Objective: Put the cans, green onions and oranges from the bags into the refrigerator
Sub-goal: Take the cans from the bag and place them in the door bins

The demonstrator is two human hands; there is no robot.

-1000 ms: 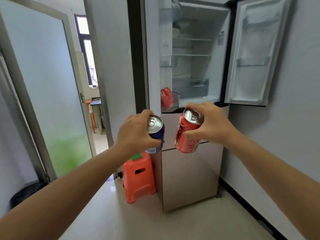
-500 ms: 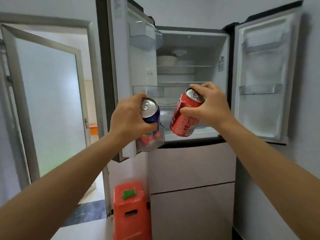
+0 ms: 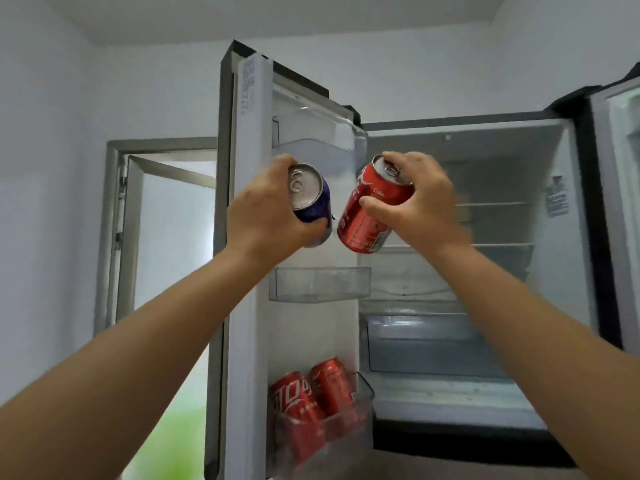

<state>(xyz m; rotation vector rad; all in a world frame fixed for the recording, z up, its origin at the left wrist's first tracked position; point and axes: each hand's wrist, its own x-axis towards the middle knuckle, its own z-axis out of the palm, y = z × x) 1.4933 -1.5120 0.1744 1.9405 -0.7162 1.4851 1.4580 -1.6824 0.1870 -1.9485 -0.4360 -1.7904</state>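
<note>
My left hand (image 3: 263, 213) grips a blue can (image 3: 311, 199) in front of the open left refrigerator door (image 3: 249, 237), above its middle door shelf (image 3: 318, 284). My right hand (image 3: 420, 202) grips a tilted red can (image 3: 367, 216) just right of it, before the refrigerator's open compartment (image 3: 485, 271). Two red cans (image 3: 311, 400) stand in the lowest bin of the left door. Bags, green onions and oranges are out of view.
Glass shelves (image 3: 495, 204) and a clear drawer (image 3: 422, 344) fill the refrigerator's inside. The right door (image 3: 620, 202) stands open at the frame's edge. Behind the left door is a doorway with a frosted glass door (image 3: 166, 254).
Both hands have risen with their cans and come closer to the refrigerator, from its lower front up to the height of the door shelves. My view has tilted upward.
</note>
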